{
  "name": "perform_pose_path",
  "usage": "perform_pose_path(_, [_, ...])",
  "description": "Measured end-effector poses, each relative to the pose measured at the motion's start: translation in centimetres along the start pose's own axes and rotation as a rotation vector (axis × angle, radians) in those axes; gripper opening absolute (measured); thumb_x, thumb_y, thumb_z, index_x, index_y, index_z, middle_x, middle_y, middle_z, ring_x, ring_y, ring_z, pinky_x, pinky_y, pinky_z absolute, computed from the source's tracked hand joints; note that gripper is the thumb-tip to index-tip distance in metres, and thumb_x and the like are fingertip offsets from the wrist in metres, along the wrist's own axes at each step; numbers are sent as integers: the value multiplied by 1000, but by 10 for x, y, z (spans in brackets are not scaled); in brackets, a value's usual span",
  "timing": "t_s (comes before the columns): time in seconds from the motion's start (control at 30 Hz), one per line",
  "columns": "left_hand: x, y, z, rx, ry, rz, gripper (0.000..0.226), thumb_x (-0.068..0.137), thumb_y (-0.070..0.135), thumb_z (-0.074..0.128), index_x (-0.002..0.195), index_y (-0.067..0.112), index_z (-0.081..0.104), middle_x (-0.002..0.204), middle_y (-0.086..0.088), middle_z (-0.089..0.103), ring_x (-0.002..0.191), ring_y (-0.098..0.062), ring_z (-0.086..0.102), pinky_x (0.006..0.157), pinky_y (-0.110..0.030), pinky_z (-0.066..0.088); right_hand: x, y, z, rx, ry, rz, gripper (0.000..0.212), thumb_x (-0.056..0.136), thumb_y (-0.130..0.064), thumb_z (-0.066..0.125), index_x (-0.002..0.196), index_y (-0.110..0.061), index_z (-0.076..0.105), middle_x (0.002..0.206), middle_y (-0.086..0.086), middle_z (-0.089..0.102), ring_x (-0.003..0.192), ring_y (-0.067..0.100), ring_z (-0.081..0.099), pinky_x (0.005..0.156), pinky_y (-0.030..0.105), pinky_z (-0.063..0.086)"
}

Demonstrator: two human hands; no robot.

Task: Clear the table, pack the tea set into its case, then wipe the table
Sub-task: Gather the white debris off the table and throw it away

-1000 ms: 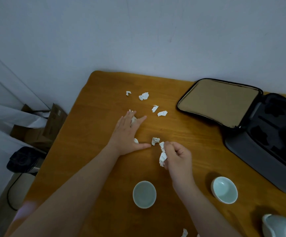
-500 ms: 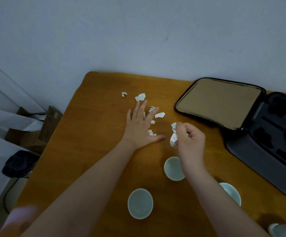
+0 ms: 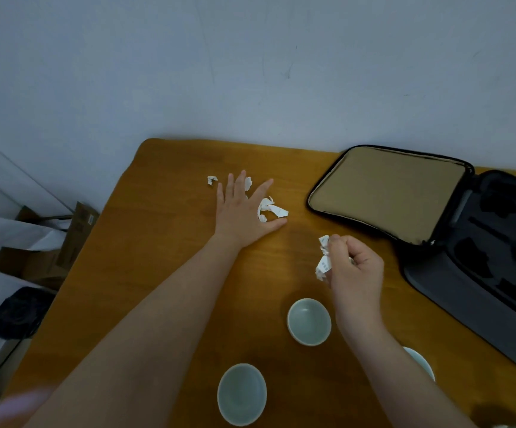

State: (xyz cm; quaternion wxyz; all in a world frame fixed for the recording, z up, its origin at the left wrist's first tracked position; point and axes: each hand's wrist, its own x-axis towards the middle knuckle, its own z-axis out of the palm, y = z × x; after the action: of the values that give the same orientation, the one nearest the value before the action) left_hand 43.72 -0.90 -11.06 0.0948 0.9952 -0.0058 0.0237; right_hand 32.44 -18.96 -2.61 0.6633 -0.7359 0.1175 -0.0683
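Clearing scraps: left hand [image 3: 240,211] flat over paper bits [image 3: 269,208], right hand [image 3: 354,267] clutching a wad [image 3: 324,261]; next, gather them.

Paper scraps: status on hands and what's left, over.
Left hand flat on table, over loose scraps. Right hand grips crumpled wad. Three cups unpacked, case open.

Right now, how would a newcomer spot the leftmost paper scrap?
On the wooden table, find the left hand lying flat near the far edge. The scrap lies alone just left of it; the other loose scraps sit between its fingers and thumb.
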Motion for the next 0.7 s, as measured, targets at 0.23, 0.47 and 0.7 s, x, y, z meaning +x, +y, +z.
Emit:
perform_pose_path(0.23, [-6,5,6,-90,124,178,36,94,49,49,122,28,56,124,-3,46,117,-20,43,98,-35,38,2,1,-1,21,8,11,37,97,-11,50,63,3,47,52,-2,39,50,9,37,45,24,32])
perform_pose_path(0.47, [-10,12,-2,-13,86,199,28,100,43,43,107,18,53,99,1,52,87,-14,49,66,-25,40,3,1,3,48,36,39,38,95,-10,51,62,6,41,53,2,36,55,22,35,48,29,31])
perform_pose_path(0.7, [-21,12,-9,31,64,248,28,103,33,39,91,13,55,75,2,45,65,-15,49,53,-28,28,-4,-1,4,55,35,54,38,95,-9,50,61,5,39,56,8,36,55,23,35,46,28,32])
